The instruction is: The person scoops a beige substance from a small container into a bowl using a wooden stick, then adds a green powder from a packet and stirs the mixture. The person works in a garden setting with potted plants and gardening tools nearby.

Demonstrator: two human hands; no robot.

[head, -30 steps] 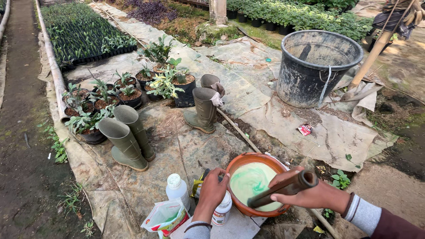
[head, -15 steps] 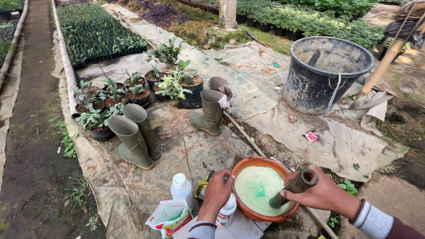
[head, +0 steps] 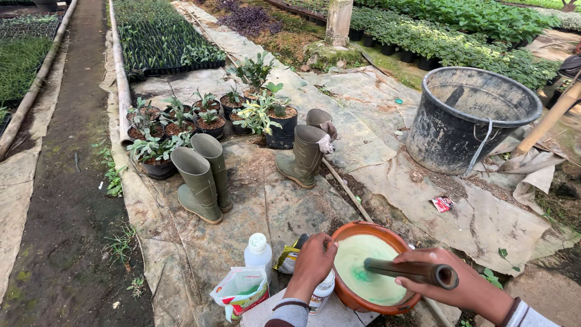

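Near the front, the orange bowl (head: 371, 266) of pale green liquid sat on the tarp. Right hand (head: 460, 281), closed round the bamboo stick (head: 411, 271), had swung it flatter; left hand (head: 313, 261) still gripped the rim beside a white bottle (head: 258, 253).

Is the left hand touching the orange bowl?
Touching: the head view shows the left hand resting on the orange bowl's rim, no gap visible.

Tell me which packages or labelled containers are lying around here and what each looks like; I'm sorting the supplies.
Plastic bag: left of the left hand, open-topped, white with red and green print.
White bottle: behind that bag, upright, capped.
Small bottle: under the left hand, white with a label.
Sachet: beside the orange bowl, yellow and dark.
Small packet: on the tarp by the black tub, red and white.
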